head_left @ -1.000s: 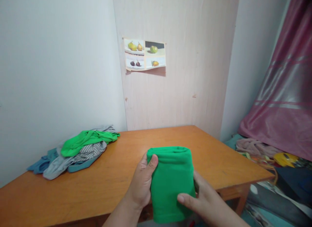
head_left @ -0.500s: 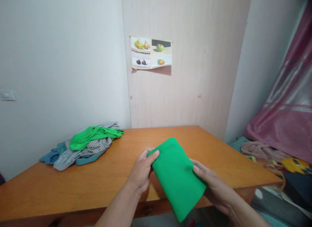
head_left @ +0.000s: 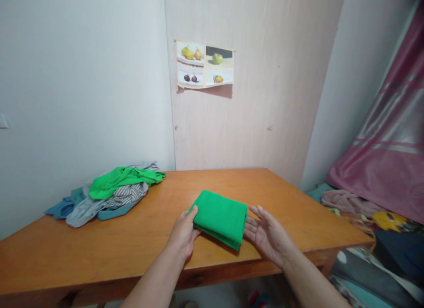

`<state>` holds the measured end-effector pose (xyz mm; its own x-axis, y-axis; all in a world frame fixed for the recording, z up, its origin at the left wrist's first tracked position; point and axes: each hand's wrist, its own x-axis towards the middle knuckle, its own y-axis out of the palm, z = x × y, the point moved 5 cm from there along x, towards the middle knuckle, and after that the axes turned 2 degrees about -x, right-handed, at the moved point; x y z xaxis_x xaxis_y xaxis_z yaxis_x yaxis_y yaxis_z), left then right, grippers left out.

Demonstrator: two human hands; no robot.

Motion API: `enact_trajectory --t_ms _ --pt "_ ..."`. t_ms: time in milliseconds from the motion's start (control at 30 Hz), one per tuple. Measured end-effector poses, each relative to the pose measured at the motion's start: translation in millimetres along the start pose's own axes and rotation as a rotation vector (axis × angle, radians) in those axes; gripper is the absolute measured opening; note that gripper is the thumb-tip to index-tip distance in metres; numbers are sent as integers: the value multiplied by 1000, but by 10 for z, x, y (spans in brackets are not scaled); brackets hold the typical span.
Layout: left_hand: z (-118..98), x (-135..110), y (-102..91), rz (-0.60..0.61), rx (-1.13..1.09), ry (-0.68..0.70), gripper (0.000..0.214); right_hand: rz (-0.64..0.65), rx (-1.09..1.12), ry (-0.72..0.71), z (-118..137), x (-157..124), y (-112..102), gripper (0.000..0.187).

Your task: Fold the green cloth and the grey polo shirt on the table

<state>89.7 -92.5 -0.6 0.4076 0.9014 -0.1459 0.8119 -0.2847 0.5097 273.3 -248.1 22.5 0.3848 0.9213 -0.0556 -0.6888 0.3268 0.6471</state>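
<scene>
1. Two hands have turned the folded green cloth (head_left: 220, 219) since half a second ago: then it slanted with its lowest corner past the near edge of the tabletop (head_left: 139, 250); now it lies flatter, its longer side running left to right, over the near middle of the tabletop.
2. The right hand (head_left: 270, 237) has come off its earlier thumb-on-top grip and is spread loosely, palm towards the cloth, fingers at its right edge; whether the fingertips touch it cannot be told.
3. The left hand (head_left: 185, 231) keeps its hold, closed on the left end with the thumb on top and fingers underneath.
4. The cloth is a compact, plain green rectangle with a smooth upper face and layered folds along the near and right edges. It tilts slightly; whether its underside rests on the wood is unclear.
5. On the far left, well apart from the hands, a crumpled heap takes up that part of the tabletop: a bright green garment (head_left: 115, 180) on top, with striped fabric (head_left: 129, 194), pale grey fabric (head_left: 81, 213) and blue fabric (head_left: 62, 206) around it.
6. A fruit print (head_left: 205, 65) hangs on the far wall; a pink curtain (head_left: 384, 158) hangs at the right.
7. The left thumb and palm cover the cloth's left edge.
</scene>
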Motion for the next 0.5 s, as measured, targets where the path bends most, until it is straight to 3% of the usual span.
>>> enact_trajectory --t_ms 100,200,300,400,500 --pt "-108 -38 -6 19 229 74 32 -5 -7 -8 4 49 -17 23" --pt "-206 -82 45 55 468 240 35 -10 -63 -23 34 117 -74 23" --pt "-183 -101 76 68 743 337 34 -50 -189 -75 97 204 -178 27" --pt "-96 -95 53 37 1089 347 33 -115 -456 -163 196 285 -286 36" --pt "-52 -100 48 51 1296 374 32 -196 -832 -269 351 353 -327 40"
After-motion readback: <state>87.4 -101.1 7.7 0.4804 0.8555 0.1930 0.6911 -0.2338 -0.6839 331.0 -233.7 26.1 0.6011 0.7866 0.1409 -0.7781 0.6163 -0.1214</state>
